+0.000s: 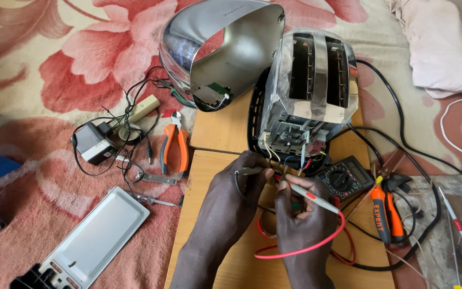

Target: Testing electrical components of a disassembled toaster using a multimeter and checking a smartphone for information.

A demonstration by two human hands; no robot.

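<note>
- Head view: the stripped toaster [311,85] lies on the wooden surface [215,176], wiring end toward the person, so its terminals can be reached.
- Left hand [236,190] fingers pinch the black probe [249,171] against a terminal.
- Right hand [300,214] fingers pinch the red probe [311,196] likewise.
- The multimeter [343,179] sits just beside, dial readable.

Both hands [274,198] together, fingers [266,174] pinched.

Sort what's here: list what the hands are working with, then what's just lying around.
In use:
left hand holding black probe
right hand holding red probe
opened silver toaster
black multimeter

Lying about:
orange-handled pliers
shiny metal toaster shell
grey crumb tray
black power adapter
</note>
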